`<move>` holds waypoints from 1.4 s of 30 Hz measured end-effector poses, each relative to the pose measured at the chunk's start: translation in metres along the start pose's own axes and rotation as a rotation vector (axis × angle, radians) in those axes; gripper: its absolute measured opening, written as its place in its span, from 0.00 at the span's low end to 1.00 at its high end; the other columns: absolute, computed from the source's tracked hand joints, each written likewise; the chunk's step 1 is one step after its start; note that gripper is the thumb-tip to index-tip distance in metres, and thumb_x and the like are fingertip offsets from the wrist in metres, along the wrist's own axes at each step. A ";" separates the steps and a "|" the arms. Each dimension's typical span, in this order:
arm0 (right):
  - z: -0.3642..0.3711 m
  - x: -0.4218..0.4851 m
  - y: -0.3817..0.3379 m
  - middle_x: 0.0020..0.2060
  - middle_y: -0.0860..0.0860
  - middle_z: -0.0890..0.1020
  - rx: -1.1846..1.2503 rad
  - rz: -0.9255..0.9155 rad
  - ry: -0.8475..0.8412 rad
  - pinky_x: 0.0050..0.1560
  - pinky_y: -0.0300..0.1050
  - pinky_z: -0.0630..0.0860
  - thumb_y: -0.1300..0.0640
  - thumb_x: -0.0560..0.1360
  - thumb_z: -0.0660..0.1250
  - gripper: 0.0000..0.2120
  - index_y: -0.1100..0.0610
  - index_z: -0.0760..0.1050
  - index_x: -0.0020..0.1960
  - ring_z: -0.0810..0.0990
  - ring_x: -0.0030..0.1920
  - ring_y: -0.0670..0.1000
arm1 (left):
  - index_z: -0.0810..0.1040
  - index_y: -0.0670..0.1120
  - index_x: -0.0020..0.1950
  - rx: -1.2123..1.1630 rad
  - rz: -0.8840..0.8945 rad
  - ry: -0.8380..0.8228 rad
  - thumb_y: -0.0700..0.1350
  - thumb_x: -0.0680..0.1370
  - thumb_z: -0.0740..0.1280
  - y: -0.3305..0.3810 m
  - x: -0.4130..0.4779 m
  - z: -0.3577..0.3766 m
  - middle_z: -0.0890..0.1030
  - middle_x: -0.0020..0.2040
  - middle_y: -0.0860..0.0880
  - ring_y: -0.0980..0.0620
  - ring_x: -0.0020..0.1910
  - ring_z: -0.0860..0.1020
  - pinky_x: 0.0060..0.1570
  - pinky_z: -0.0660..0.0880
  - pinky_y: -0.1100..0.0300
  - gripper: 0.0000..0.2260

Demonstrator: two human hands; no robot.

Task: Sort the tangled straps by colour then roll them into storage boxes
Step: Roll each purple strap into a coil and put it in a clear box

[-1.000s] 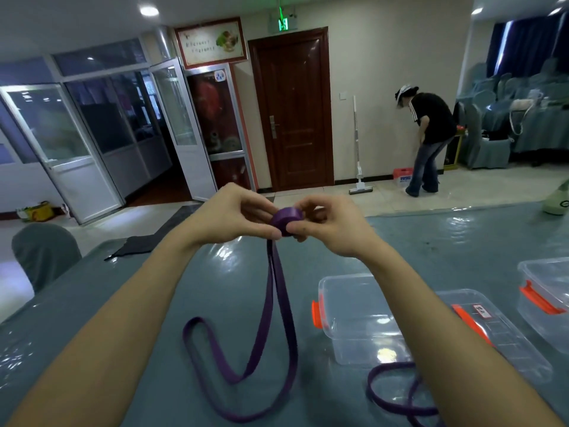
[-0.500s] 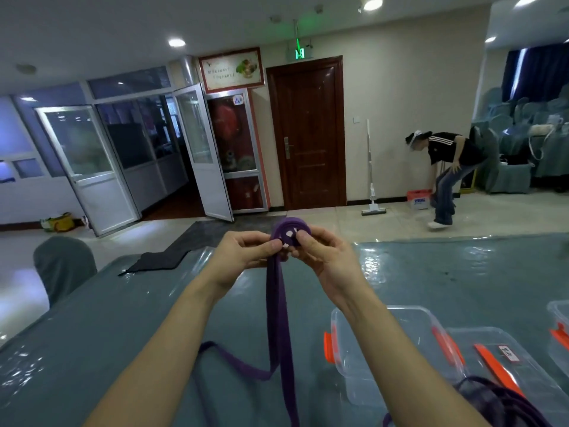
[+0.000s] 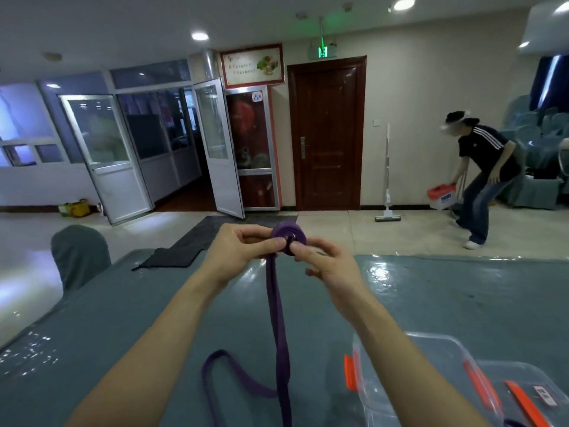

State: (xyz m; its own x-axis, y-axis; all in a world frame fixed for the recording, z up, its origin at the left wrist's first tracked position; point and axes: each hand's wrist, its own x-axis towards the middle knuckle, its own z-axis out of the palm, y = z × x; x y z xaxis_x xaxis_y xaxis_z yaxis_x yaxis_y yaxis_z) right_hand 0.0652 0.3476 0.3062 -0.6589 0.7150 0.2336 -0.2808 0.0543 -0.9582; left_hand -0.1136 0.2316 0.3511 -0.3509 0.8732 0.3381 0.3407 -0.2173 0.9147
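A tiled hall is seen beyond the work. A dark wooden door is set in the far wall, and a person in a black striped top is bent over a red-lidded tub on the floor, well apart from the table. The foreground is filled by a long table under a glossy grey-green cover, with a black cloth lying at its far edge. At the lower right, a clear plastic storage box with orange clips is set on the cover.

The flat purple strap is held up above the table. Its rolled part, a small tight coil, is pinched from both sides – by the thumb and fingers of the left hand, and by the thumb and forefinger of the right hand, whose other fingers are loosely curled. From the coil a doubled tail is hung down to the cover, where it ends in a loose loop.

The coil could spring open if either pinch is eased while the grip is shifted for another turn. The two layers of the tail could be wound in twisted or uneven, so that the roll telescopes sideways – and the loop could be snagged on the box corner as it is drawn up.
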 end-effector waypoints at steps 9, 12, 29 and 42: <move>0.035 0.058 -0.108 0.41 0.47 0.88 -0.786 -0.249 -0.302 0.42 0.37 0.80 0.48 0.69 0.85 0.13 0.51 0.87 0.50 0.84 0.39 0.42 | 0.91 0.59 0.53 0.521 0.131 -0.277 0.62 0.68 0.83 0.074 0.034 -0.075 0.91 0.48 0.54 0.55 0.49 0.90 0.59 0.84 0.51 0.16; 0.047 0.062 -0.107 0.41 0.51 0.89 -0.668 -0.236 -0.284 0.43 0.40 0.84 0.51 0.69 0.85 0.13 0.53 0.88 0.49 0.86 0.40 0.46 | 0.91 0.60 0.53 0.553 0.134 -0.298 0.62 0.68 0.83 0.081 0.040 -0.091 0.91 0.48 0.54 0.55 0.49 0.90 0.60 0.84 0.49 0.16; 0.069 0.046 -0.087 0.50 0.66 0.87 -0.135 -0.176 -0.159 0.46 0.47 0.87 0.59 0.64 0.85 0.24 0.68 0.84 0.55 0.89 0.47 0.61 | 0.91 0.54 0.59 0.174 0.235 -0.197 0.64 0.65 0.86 0.035 0.034 -0.111 0.91 0.54 0.48 0.48 0.56 0.90 0.59 0.84 0.58 0.26; 0.063 0.045 -0.074 0.45 0.54 0.89 -0.584 -0.230 -0.125 0.49 0.55 0.88 0.56 0.71 0.84 0.15 0.55 0.85 0.56 0.90 0.44 0.57 | 0.92 0.53 0.52 0.394 0.223 -0.240 0.49 0.72 0.84 0.037 0.035 -0.109 0.91 0.45 0.53 0.54 0.47 0.90 0.51 0.82 0.69 0.10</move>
State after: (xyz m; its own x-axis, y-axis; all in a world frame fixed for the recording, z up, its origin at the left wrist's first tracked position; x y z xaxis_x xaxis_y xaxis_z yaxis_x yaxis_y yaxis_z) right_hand 0.0124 0.3323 0.3976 -0.7136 0.5550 0.4274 -0.0215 0.5925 -0.8053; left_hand -0.2081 0.2064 0.4208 -0.0384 0.9100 0.4128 0.7039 -0.2686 0.6576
